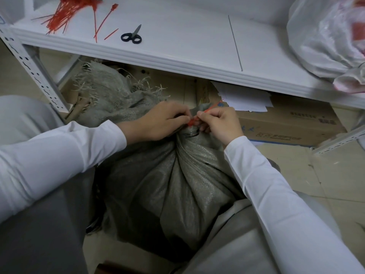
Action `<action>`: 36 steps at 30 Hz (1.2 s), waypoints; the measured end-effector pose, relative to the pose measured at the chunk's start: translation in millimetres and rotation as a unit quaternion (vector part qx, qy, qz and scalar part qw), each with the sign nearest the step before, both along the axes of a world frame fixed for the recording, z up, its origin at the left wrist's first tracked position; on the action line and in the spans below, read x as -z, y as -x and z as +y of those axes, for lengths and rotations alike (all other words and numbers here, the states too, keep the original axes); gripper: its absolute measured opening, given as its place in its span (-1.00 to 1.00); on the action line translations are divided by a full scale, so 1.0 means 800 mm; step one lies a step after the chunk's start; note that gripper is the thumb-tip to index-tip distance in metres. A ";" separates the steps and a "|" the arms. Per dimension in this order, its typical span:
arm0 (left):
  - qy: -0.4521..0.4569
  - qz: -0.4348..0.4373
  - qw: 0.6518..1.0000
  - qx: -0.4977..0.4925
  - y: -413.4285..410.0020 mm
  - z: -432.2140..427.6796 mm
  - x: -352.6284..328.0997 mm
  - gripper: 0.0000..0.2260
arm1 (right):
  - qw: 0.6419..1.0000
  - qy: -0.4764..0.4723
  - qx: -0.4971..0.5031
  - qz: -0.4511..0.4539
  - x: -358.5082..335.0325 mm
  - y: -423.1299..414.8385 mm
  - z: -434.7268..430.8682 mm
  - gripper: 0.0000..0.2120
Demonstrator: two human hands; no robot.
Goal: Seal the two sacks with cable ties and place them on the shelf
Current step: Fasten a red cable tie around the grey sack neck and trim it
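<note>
A full grey woven sack [173, 184] stands on the floor between my knees, its neck gathered at the top. A red cable tie [192, 122] wraps that neck. My left hand [160, 121] pinches the tie's head at the neck. My right hand [219, 123] pinches the tie's tail, which sticks up to the right. Behind it, the frayed mouth of a second grey sack [110, 91] lies under the white shelf [177, 56]. A pile of red cable ties [65, 14] lies on the shelf's far left.
Black-handled scissors [132, 35] lie on the shelf near the loose ties. A translucent plastic bag [327, 40] fills the shelf's right end. Cardboard boxes [292, 123] and white papers [245, 97] sit under the shelf. A perforated shelf post [33, 70] stands at left.
</note>
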State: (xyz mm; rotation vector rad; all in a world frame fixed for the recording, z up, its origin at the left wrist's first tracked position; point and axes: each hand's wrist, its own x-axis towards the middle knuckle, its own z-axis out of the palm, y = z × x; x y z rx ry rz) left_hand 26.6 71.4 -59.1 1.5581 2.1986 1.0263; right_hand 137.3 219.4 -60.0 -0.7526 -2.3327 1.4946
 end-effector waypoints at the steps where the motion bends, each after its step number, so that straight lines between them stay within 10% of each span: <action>1: 0.008 -0.009 1.000 0.000 0.001 0.000 0.001 -0.64 | 1.000 -0.006 0.005 0.004 0.001 0.001 0.000 -0.79; 19: 0.046 0.087 0.995 0.010 0.000 0.004 0.000 -0.63 | 0.998 -0.016 -0.005 0.057 -0.016 -0.002 0.004 -0.78; 26: 0.081 0.281 0.955 0.045 0.008 -0.007 -0.001 -0.57 | 0.997 0.007 -0.019 0.070 -0.015 0.000 0.000 -0.78; 33: 0.021 0.260 0.964 0.059 0.012 -0.003 -0.010 -0.72 | 0.996 0.021 -0.021 0.084 -0.016 0.003 0.001 -0.75; 36: 0.024 0.122 0.991 0.042 0.012 -0.003 -0.018 -0.71 | 0.996 0.003 -0.036 0.078 -0.013 0.002 -0.001 -0.74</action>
